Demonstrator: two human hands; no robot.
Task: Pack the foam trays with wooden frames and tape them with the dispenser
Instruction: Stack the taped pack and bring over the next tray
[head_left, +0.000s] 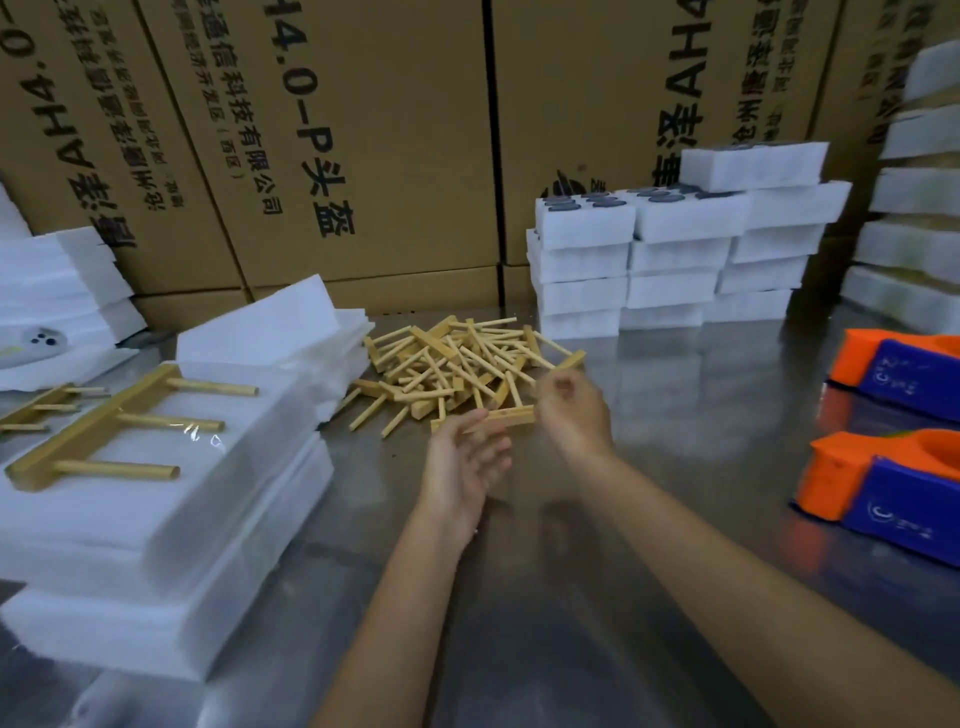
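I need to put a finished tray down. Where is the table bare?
Bare steel lies near the camera, between the foam stack and the tape dispensers. It is crowded by the frame pile and the foam blocks.

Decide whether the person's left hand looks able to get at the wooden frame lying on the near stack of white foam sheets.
Probably yes. The left hand touches only a small wooden piece near the pile, and bare steel table lies between it and the wooden frame, which rests uncovered on the foam stack.
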